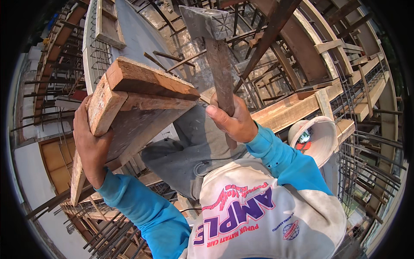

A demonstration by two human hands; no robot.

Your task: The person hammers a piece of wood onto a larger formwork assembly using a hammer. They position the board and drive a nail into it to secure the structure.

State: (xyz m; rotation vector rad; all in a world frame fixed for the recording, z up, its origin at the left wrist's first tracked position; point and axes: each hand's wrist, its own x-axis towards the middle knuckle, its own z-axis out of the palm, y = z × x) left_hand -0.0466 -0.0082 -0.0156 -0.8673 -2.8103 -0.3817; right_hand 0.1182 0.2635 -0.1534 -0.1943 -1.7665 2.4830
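My right hand is closed round the wooden handle of a hammer. The hammer stands upright, its broad grey head at the top and the lower end of its handle below my fist. A formwork panel, made of a board with thick timber battens along its edges, is tilted up in front of me at the left. On its near left corner my left hand is clamped, fingers wrapped over the batten. The hammer head is apart from the panel.
To the right, an off-white round bowl-like thing sits beside timber formwork. Steel bars jut out at the right; more rebar lies at the lower left. A dark slanting beam crosses above a littered lower level.
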